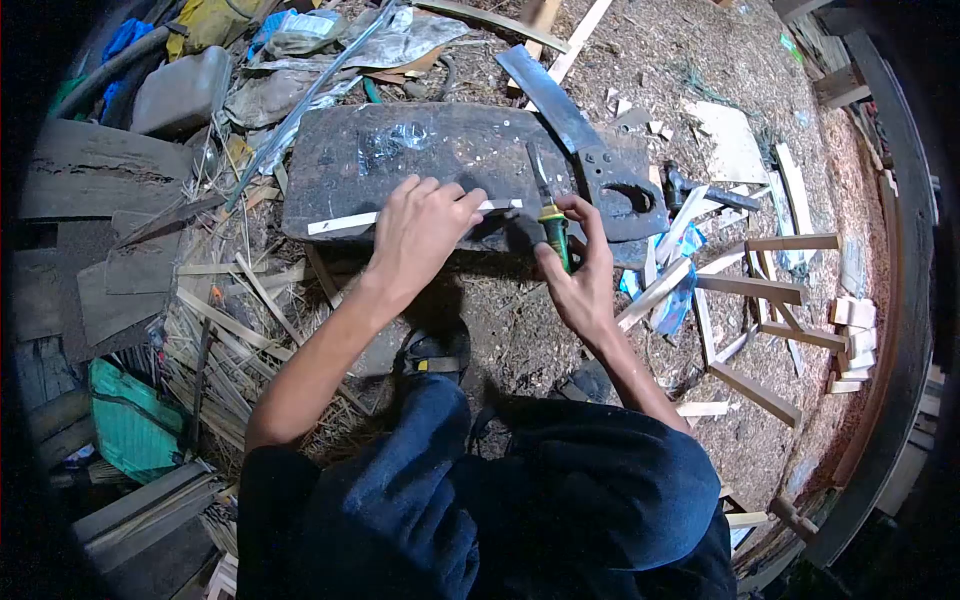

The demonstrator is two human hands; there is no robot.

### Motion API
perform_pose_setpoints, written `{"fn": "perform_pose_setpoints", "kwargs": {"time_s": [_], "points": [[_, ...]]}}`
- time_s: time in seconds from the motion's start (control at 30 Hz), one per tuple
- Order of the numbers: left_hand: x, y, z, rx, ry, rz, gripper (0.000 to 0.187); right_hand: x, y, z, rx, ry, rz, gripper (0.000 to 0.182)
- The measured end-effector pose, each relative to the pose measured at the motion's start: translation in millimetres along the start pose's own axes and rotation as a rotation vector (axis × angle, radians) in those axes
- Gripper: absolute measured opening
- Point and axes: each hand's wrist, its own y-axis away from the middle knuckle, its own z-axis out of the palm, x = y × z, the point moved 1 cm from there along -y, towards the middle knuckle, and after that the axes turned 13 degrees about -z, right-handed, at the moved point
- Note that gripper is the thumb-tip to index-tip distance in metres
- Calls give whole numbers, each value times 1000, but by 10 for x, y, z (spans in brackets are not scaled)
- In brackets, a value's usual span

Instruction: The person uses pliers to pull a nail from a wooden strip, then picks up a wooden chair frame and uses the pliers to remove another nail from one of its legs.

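A thin pale wood strip lies along the near edge of the dark wooden bench. My left hand is closed over the strip's middle, and both of its ends show. To the right, my right hand grips the green and yellow handle of a knife, whose blade points up and away over the bench. The blade is close to the strip's right end. Just right of the knife, a handsaw rests across the bench, its dark handle toward me.
A hammer lies right of the bench among wood offcuts. Several sticks stand out at the right, near stacked pale blocks. Scrap sticks and a green sheet are at the left. A grey container sits at the upper left.
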Motion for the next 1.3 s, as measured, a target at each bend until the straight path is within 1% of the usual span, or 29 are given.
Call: {"fn": "perform_pose_setpoints", "kwargs": {"time_s": [0.03, 0.07, 0.1, 0.17, 0.2, 0.27, 0.3, 0.37, 0.4, 0.43, 0.5, 0.53, 0.57, 0.6, 0.63, 0.67, 0.7, 0.77, 0.8, 0.93, 1.0, 1.03, 1.1, 1.2, 1.3], "points": [[49, -8, -43, -65, -54, -9, 22, -23, 44, 1, 2, -3, 4, 59], [92, -16, -75, -128, -110, -18, 21, -55, 74, 0, 31, -61, 65, 57], [123, -23, -103, -130, -114, -15, 21, -70, 89, 0, 60, -119, 125, 55], [180, -35, -124, -233, -191, -17, 19, -68, 77, -27, 43, -112, 146, 57], [207, -34, -110, -234, -192, -12, 19, -93, 72, -44, 28, -106, 218, 59], [247, -31, -76, -168, -276, 2, 20, -144, 66, -83, -36, -79, 333, 66], [267, -23, -82, -168, -278, 7, 20, -102, 87, -92, -30, -80, 335, 66], [303, 8, -97, -218, -293, -26, 22, 25, 158, -93, -90, -165, 370, 67], [315, 15, -96, -222, -293, -21, 22, 7, 171, -86, -40, -371, 396, 63], [320, 17, -95, -228, -303, -25, 23, -36, 186, -79, -36, -373, 398, 63], [333, 10, -97, -232, -315, -33, 23, -171, 178, -80, 123, -823, 473, 58], [339, 5, -90, -307, -307, -67, 24, -196, 158, -108, 66, -810, 506, 57], [347, 2, -86, -383, -298, -101, 25, -191, 153, -125, 66, -812, 506, 57], [355, 0, -116, -384, -299, -99, 25, -182, 154, -144, -41, -521, 485, 58], [351, 0, -171, -409, -232, -110, 25, -174, 153, -153, -146, -231, 455, 60], [330, 5, -204, -434, -167, -123, 26, -160, 152, -143, -147, -234, 455, 60], [292, 23, -200, -436, -170, -127, 26, -153, 146, -130, -124, -94, 275, 60], [243, 62, -179, -357, -15, -100, 28, -159, 160, -110, -72, 185, -82, 61], [255, 58, -181, -359, -13, -101, 28, -181, 161, -116, -92, 193, -19, 59], [298, 40, -209, -341, -39, -89, 28, -151, 177, -89, -93, 226, -22, 53], [322, 50, -202, -296, -21, -90, 26, -130, 210, -72, -154, 224, 8, 46], [334, 33, -194, -296, -22, -89, 26, -138, 220, -66, -152, 223, 8, 46], [340, 5, -165, -405, -67, -138, 23, -155, 232, -41, -134, 190, -17, 44], [338, 4, -185, -414, -62, -141, 21, -216, 194, -53, -103, 229, -49, 44], [320, 27, -160, -381, -45, -129, 21, -247, 196, -41, -147, 275, -34, 44]]}}
